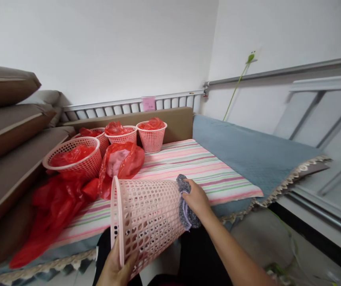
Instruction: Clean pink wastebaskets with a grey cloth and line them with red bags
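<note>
A pink plastic mesh basket lies on its side in front of me, its open rim facing left. My left hand grips that rim from below, thumb inside. My right hand presses a grey knitted cloth against the basket's base, fingers closed on the cloth.
A striped sheet covers the bed, with a blue blanket to the right. Several pink baskets lined with red plastic bags stand at the back. Loose red bags lie at left beside brown cushions. Metal rails run along the walls.
</note>
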A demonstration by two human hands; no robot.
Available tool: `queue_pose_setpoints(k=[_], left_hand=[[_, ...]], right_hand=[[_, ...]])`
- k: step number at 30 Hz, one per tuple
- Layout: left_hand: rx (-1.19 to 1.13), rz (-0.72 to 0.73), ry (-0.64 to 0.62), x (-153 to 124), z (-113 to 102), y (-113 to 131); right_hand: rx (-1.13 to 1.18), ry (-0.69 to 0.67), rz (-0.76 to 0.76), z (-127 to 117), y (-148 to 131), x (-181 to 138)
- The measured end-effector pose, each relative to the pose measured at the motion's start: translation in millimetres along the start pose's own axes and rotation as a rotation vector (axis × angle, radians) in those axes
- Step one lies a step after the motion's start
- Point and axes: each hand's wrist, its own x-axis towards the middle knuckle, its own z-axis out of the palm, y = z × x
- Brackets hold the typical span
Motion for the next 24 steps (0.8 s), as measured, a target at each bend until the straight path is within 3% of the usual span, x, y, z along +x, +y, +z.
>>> queue_pose_setpoints(k=[5, 10, 13, 15, 17, 19, 21, 24], left_hand=[[-0.016, -0.038, -0.055, -1.2, -2.0, -0.5], [0.016, 0.083, 0.057, -4.2, -1.7, -12.8], [0.058, 0.14, 0.128, -4.6, -6.8, -22.1], [0.032, 0.126, 0.138, -5.1, -7.7, -25.7], [0.003, 0.091, 0.117, -6.0, -5.6, -27.3], [-0.02, 0.063, 0.094, -7.7, -1.8, -28.2], [-0.032, 0.056, 0.064, -10.5, 1.7, -29.7], [-0.034, 0.055, -0.034, -15.0, 3.8, -29.5]], right_hand=[[0.096, -0.036, -0.153, 7.1, -54.3, -18.3], [0.377, -0.103, -0.488, 18.2, -137.8, -62.6], [0.439, -0.121, -0.687, 24.1, -165.2, -86.2], [0.403, -0.126, -0.727, 24.6, -161.3, -88.4], [0.317, -0.122, -0.686, 21.5, -138.3, -77.0], [0.194, -0.081, -0.56, 15.5, -101.6, -55.7], [0.073, -0.016, -0.335, 8.1, -61.2, -32.7], [-0.042, -0.02, -0.108, -1.1, -16.6, -12.4]])
